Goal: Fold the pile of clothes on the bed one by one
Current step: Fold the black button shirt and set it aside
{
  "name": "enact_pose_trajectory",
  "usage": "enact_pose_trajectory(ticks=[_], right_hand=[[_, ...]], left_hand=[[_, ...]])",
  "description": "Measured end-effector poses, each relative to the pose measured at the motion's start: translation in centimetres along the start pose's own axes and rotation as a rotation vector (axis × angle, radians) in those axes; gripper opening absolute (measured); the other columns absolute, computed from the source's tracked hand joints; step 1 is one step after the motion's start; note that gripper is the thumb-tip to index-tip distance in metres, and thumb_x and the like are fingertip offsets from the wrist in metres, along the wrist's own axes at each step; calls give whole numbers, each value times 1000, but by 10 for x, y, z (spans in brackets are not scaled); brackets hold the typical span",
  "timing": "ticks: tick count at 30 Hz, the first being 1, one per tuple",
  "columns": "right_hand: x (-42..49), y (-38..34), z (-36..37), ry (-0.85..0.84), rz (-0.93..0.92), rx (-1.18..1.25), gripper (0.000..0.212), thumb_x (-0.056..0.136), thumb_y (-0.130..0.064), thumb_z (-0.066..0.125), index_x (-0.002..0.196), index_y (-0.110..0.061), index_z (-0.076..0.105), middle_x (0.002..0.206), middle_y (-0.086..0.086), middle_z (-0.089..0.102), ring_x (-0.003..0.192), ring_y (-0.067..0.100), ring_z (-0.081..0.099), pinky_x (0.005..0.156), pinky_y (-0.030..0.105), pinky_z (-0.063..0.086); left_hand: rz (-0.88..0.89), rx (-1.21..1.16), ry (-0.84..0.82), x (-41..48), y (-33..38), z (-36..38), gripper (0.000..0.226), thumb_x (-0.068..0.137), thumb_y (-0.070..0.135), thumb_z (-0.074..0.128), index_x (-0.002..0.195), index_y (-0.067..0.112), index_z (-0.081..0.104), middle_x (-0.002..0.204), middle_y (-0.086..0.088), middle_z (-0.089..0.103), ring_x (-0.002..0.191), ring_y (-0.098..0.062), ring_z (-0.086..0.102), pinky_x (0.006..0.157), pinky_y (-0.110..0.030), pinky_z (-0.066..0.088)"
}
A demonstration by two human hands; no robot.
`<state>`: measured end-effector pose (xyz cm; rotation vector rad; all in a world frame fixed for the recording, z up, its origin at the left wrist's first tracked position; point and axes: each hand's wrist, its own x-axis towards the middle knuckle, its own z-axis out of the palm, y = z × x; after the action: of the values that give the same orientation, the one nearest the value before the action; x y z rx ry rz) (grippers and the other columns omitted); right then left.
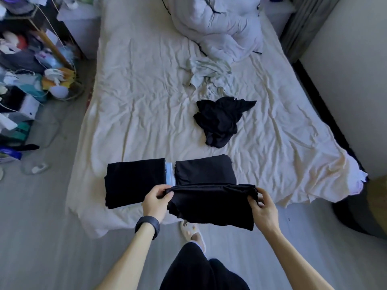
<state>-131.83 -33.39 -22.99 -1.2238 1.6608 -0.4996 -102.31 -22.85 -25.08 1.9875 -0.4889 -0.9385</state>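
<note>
Crumpled duvet [219,24]; cluttered pile [27,65] beside bed

Slipper [191,232] half hidden (behind held garment [211,204])

Bed [136,101]: cream sheet, heavily creased. Just beyond the left hand [156,200], a folded black garment [134,183] lies flat. A second folded black piece [205,169] lies beyond the gap between that hand and the right hand [265,208]. A pale blue strip [170,173] shows between the two. Farther out past the right hand: crumpled black garment [219,120], then pale crumpled clothing [209,74], then a bunched white duvet [222,26].
</note>
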Motion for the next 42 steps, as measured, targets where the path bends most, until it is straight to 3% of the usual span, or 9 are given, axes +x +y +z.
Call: enact_pose_trajectory(ticks=[6,12,19,25,30,33,35,38,42], right_hand=[[70,-14,15,-48,43,-102,23,103,-21,56,123,-34,56,107,-1,67,91,13,65,67,27,50],[135,-11,27,-138,135,-219,25,101,-31,57,126,-35,55,111,-3,67,96,15,65,78,36,52],[252,-1,71,-305,154,-336,22,99,-30,59,120,-36,56,106,0,66,98,24,66,89,46,55],[326,13,101,-402,150,-395,15,99,-28,57,113,-35,55,99,-1,66,94,25,66,87,45,56],[332,26,108,-401,171,-421,16,99,-24,53,115,-24,53,100,-4,64,93,21,63,76,36,48],[326,32,112,-355,186,-399,20,94,-23,55,114,-23,51,98,-8,61,100,23,61,79,35,46],[324,32,114,-319,180,-354,28,93,-34,61,119,-27,50,108,-5,61,104,20,60,85,36,47],[322,34,116,-292,80,-379,41,97,-50,58,130,-28,52,121,-5,61,110,14,57,92,32,43],[321,39,120,-254,-21,-429,30,103,-37,52,126,-18,56,120,-1,63,109,18,57,87,29,40]], left_hand=[[-69,64,25,41,5,32,21,87,12,74,88,32,70,94,11,72,94,-5,65,83,-20,48],[-135,222,18,83,13,57,14,90,12,70,94,26,70,94,13,68,92,-7,62,84,-20,45],[-103,617,46,186,10,115,17,94,8,61,107,17,66,105,-8,68,98,-30,62,72,-33,41],[-167,866,-23,252,-21,145,21,98,6,54,117,13,59,114,-12,62,99,-36,63,67,-37,38],[-214,950,-95,273,-36,159,26,95,6,49,120,13,53,118,-12,59,97,-37,60,72,-43,50],[-213,1011,-83,270,-36,166,25,95,9,45,119,11,49,120,-12,53,93,-37,58,62,-41,43],[-150,1079,-52,265,-36,170,28,93,12,46,120,11,49,121,-12,51,97,-35,55,62,-40,39],[178,1139,-6,256,-46,173,38,83,15,53,120,14,59,121,-7,58,107,-32,53,79,-42,42],[469,1100,-171,258,-62,168,31,90,25,51,114,18,68,110,-4,66,98,-32,61,87,-43,47]])
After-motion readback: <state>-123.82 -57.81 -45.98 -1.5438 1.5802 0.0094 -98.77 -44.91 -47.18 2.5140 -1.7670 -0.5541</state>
